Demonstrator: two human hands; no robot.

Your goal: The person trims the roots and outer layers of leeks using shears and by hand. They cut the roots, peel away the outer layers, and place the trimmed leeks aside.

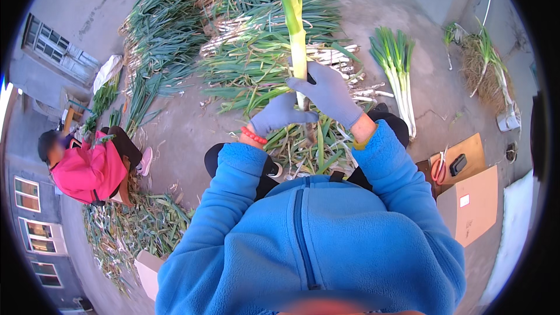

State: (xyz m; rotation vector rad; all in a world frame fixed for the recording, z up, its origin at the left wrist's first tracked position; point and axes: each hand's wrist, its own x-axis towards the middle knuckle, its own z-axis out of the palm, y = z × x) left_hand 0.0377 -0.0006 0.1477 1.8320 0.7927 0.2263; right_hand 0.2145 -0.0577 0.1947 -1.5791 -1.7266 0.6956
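Between my gloved hands a large leek or green onion (299, 48) stands upright, its roots downward and its leaves running past the top edge. My left hand (284, 115), in a grey glove with a red bead bracelet at the wrist, is around the lower white stalk near the roots. My right hand (327, 92), also gloved in grey, grips the stalk higher up. Beneath the hands lies a heap of stripped leaves (326, 144) between my knees. Just beyond, bundles of green onions (253, 70) are stacked on the concrete floor.
Trimmed green onions (400, 78) lie at the right. An open cardboard box (474, 205) stands nearer, beside orange-handled scissors (438, 169) and a small black object (458, 165). A person in pink (92, 170) sits at the left, near a leaf pile (135, 227). More onions (166, 30) lie far left.
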